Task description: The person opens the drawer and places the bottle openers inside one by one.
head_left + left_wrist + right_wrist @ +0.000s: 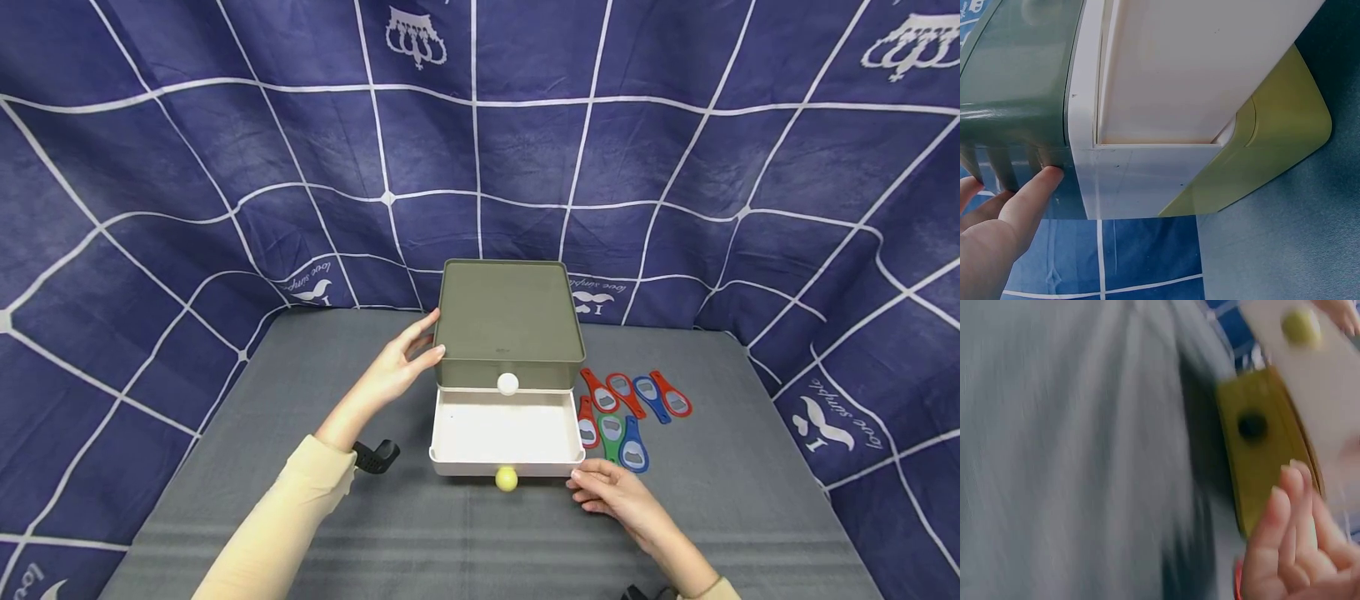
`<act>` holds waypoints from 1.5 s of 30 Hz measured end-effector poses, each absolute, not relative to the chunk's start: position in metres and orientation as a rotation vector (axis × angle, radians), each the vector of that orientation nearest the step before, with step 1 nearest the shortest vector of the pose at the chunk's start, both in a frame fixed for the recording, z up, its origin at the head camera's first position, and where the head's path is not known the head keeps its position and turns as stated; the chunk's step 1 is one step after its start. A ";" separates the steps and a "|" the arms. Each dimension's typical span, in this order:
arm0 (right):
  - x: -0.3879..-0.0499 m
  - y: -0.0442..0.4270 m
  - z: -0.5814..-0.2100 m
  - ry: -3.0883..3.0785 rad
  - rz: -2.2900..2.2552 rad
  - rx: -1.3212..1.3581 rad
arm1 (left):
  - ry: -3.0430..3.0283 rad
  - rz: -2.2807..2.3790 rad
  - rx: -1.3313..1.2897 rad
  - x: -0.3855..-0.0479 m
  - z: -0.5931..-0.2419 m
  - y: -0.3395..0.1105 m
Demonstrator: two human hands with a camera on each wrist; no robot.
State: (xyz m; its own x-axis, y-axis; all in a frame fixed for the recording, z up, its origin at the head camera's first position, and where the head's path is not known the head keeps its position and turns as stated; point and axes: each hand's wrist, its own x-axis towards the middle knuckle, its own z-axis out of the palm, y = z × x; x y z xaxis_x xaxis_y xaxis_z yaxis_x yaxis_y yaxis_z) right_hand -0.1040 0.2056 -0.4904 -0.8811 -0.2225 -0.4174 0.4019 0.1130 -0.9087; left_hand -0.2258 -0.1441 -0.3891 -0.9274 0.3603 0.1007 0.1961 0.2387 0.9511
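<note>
A small cabinet with a dark green top (pixel 510 312) stands mid-table, its white drawer (pixel 506 468) pulled out and showing no contents. Fingertips of the left hand (pixel 397 362) touch the cabinet's left side; the left wrist view has this hand (pixel 1007 231) against the green upper part (pixel 1016 69). Just off the drawer's front right corner is the right hand (pixel 618 500), its fingers slightly bent and holding nothing visible. In the blurred right wrist view that hand (pixel 1297 550) is in front of a yellow-green lower drawer (pixel 1266 456) with a dark knob.
Several bottle openers in red, blue and green lie right of the cabinet, among them a blue one (pixel 633 450) and a red one (pixel 672 396). A blue cloth with white lines (pixel 525 150) hangs behind and at both sides of the grey table (pixel 420 542).
</note>
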 end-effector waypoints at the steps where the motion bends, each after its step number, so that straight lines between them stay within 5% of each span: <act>1: -0.107 0.212 -0.490 1.973 -1.801 0.178 | 2.359 1.775 0.534 -0.226 -0.389 -0.144; 16: -0.148 0.269 -0.494 2.528 -1.638 0.546 | 2.365 1.765 0.511 -0.226 -0.390 -0.146; 45: -0.165 0.261 -0.511 2.855 -1.019 0.716 | 2.383 1.771 0.525 -0.227 -0.390 -0.144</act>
State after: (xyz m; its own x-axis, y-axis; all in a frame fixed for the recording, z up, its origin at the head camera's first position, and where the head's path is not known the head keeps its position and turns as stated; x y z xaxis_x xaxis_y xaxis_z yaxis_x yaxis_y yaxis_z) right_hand -0.1654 0.2611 -0.5105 -0.8940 0.4126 -0.1748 0.4300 0.6802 -0.5937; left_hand -0.2271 -0.1437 -0.3902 -0.9316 0.3484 0.1037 0.1997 0.2522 0.9468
